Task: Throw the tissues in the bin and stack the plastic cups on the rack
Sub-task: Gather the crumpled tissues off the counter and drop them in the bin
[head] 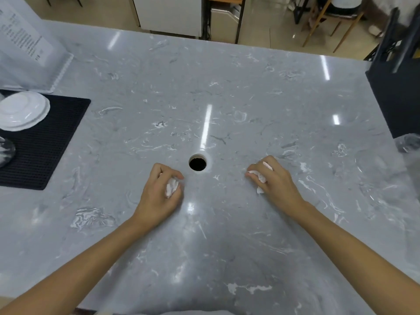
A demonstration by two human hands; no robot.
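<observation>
I have my left hand curled into a loose fist around a crumpled white paper tissue, its knuckles resting on the glossy grey marbled countertop. My right hand is likewise closed on a second wadded white tissue, with a corner poking out below the fingers. Between the two hands, slightly farther from me, sits the small round dark hole cut into the counter, which I take to be the bin opening. These tissues should weigh almost nothing and crush freely, so I judge a full-palm squeeze best, keeping each wad compact enough to pass the narrow opening. At the far right edge I can just see blurred clear plastic cups; they look thin and easy to dent, so I would grasp them lightly around the sidewall.
</observation>
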